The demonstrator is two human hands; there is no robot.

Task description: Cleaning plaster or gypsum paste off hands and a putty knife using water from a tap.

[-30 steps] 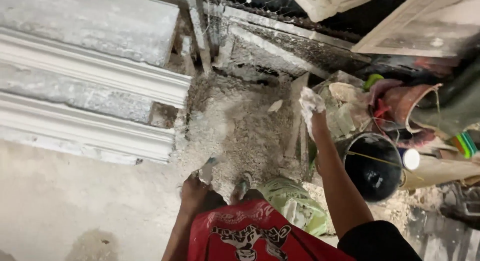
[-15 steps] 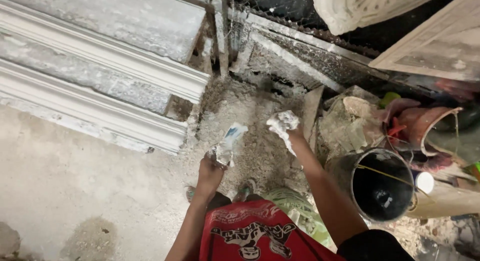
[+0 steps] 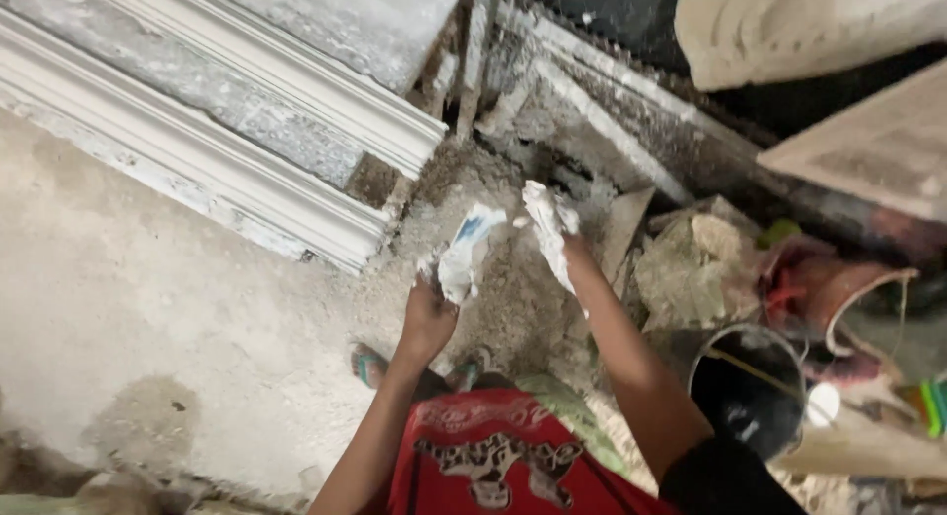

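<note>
- The floor (image 3: pixel 148 308) is rough pale concrete, stained with darker damp patches and dusted with plaster.
- White moulded plaster cornice lengths (image 3: pixel 227 130) lie side by side across the upper left, their ends close to a heap of grey rubble (image 3: pixel 513 278).
- The left hand (image 3: pixel 429 318) is closed around a plaster-smeared trowel (image 3: pixel 464 254), blade raised over the rubble.
- The right hand (image 3: pixel 557 229), caked in white plaster, grips a wad of wet plaster; the fingers are curled on it, just beside the trowel's blade.
- A black bucket (image 3: pixel 750 397) stands at right among debris and a reddish basin (image 3: pixel 838 288).
- Sandalled feet (image 3: pixel 370 367) stand on the concrete below.
</note>
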